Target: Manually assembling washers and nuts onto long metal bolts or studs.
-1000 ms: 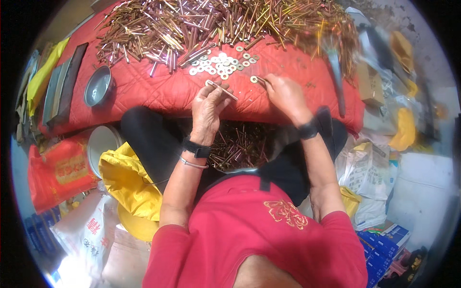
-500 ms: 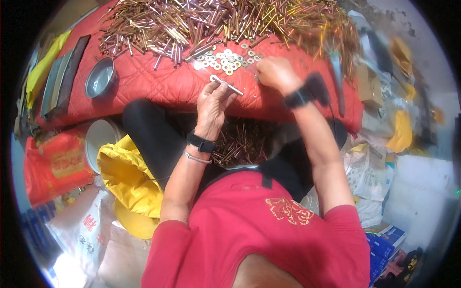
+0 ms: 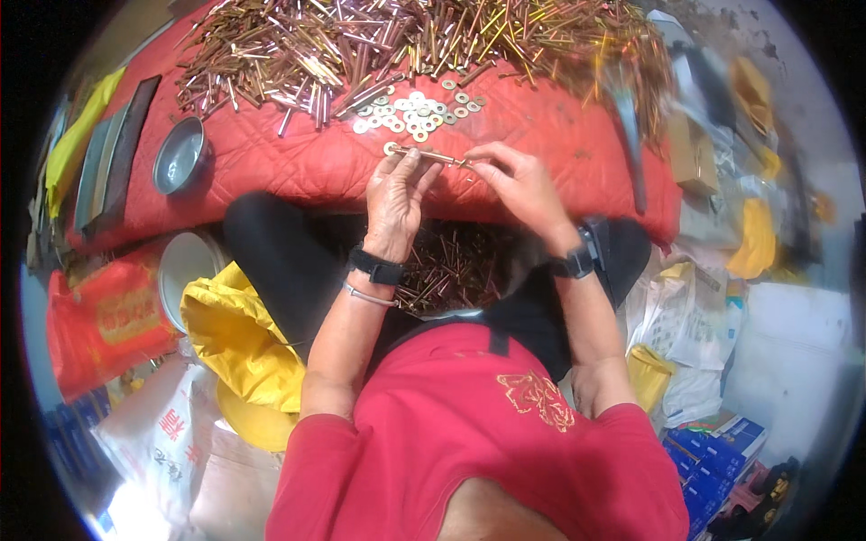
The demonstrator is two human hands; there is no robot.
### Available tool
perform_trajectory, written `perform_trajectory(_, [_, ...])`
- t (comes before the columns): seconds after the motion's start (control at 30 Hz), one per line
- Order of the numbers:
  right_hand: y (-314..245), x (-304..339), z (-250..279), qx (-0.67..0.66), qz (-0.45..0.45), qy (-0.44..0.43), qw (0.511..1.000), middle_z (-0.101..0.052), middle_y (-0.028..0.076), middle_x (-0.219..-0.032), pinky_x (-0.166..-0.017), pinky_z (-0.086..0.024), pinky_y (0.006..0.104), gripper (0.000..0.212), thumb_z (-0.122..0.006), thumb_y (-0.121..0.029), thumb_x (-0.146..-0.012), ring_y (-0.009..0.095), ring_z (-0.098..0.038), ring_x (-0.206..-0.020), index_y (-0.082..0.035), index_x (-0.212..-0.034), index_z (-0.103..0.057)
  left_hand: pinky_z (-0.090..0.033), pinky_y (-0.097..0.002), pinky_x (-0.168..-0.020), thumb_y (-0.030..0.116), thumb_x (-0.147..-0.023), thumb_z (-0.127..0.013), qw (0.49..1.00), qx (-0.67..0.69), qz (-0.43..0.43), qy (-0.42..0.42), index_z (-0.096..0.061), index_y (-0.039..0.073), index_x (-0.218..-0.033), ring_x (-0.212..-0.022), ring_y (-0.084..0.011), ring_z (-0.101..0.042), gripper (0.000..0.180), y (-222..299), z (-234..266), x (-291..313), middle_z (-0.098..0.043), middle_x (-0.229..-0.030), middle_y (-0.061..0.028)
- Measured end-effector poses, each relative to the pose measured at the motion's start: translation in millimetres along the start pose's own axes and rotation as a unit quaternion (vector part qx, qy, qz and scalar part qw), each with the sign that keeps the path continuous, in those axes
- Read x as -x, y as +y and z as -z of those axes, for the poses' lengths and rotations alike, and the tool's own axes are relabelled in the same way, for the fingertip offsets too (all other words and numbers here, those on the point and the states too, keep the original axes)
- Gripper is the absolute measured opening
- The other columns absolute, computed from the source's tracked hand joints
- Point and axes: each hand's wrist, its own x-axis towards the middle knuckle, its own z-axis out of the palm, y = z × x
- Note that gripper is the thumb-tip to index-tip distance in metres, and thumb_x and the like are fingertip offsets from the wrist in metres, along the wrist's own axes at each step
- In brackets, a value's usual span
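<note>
My left hand [image 3: 393, 203] is closed on a thin metal sleeve rod [image 3: 437, 156], which lies nearly level between thumb and fingers and points right. At its right end, my right hand [image 3: 525, 187] pinches a small metal piece [image 3: 463, 163] that looks like a washer, seen edge-on. Whether the washer is round the rod or only against it I cannot tell. Just beyond my hands, several loose flat washers [image 3: 419, 112] are spread on a red quilted cover [image 3: 298, 167]. A big heap of similar metal rods [image 3: 298, 50] lies behind them.
A grey metal bowl [image 3: 180, 155] stands on the cover's left. More rods [image 3: 456, 266] lie below, between my legs. A yellow bag [image 3: 244, 338] and a red sack [image 3: 113, 311] are at left; white bags [image 3: 681, 316] and blue boxes [image 3: 717, 464] at right.
My right hand has come left and down from beside the washers to the rod's right end. My left hand has stayed nearly in place, with the rod turned closer to level.
</note>
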Motion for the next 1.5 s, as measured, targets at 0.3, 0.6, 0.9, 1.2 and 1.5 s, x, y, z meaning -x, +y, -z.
perform_trajectory(0.3, [5, 9, -4, -0.028, 0.003, 0.022, 0.999, -0.067, 0.004, -0.089, -0.072, -0.046, 0.0236, 0.018, -0.059, -0.010, -0.090, 0.007, -0.058, -0.081, -0.002, -0.105, -0.065, -0.053, -0.0375, -0.088, 0.006, -0.088, -0.060, 0.999, -0.031, -0.006, -0.022, -0.060, 0.001, -0.099, -0.098, -0.0230, -0.064, 0.012, -1, -3, -1, -0.065, -0.102, -0.0129])
perform_trajectory(0.6, [10, -8, -28, 0.096, 0.154, 0.245, 0.952, -0.056, 0.015, -0.093, -0.077, -0.047, 0.0354, 0.018, -0.060, -0.012, -0.085, 0.028, -0.058, -0.085, -0.003, -0.101, -0.062, -0.053, -0.0370, -0.086, 0.006, -0.088, -0.061, 0.995, -0.071, 0.070, -0.025, -0.059, 0.001, -0.099, -0.095, -0.0218, -0.063, 0.012, -28, -24, 12, -0.065, -0.099, -0.0109])
perform_trajectory(0.9, [100, -72, 67, 0.272, 0.082, 0.316, 0.905, -0.058, 0.016, -0.092, -0.077, -0.047, 0.0420, 0.014, -0.058, -0.005, -0.082, 0.035, -0.057, -0.089, -0.003, -0.095, -0.063, -0.052, -0.0345, -0.088, 0.008, -0.087, -0.063, 0.995, 0.009, 0.102, 0.007, -0.061, 0.002, -0.101, -0.099, -0.0215, -0.062, 0.015, -9, -17, -4, -0.065, -0.102, -0.0121])
perform_trajectory(1.2, [121, -88, 90, 0.441, 0.080, 0.193, 0.873, -0.056, 0.014, -0.086, -0.070, -0.049, 0.0459, 0.011, -0.064, -0.007, -0.077, 0.036, -0.058, -0.083, -0.005, -0.082, -0.054, -0.050, -0.0257, -0.075, 0.000, -0.087, -0.061, 0.926, -0.294, -0.221, -0.087, -0.061, 0.001, -0.099, -0.084, -0.0125, -0.061, 0.012, -7, -38, -18, -0.066, -0.093, -0.0057])
perform_trajectory(1.5, [53, -27, 34, 0.126, 0.108, 0.226, 0.960, -0.059, 0.015, -0.086, -0.073, -0.047, 0.0371, 0.010, -0.057, -0.003, -0.083, 0.032, -0.060, -0.082, -0.001, -0.093, -0.060, -0.050, -0.0321, -0.066, -0.004, -0.078, -0.064, 0.721, -0.525, -0.436, -0.121, -0.061, 0.005, -0.097, -0.075, -0.0231, -0.064, 0.021, -31, -38, -29, -0.064, -0.083, -0.0100])
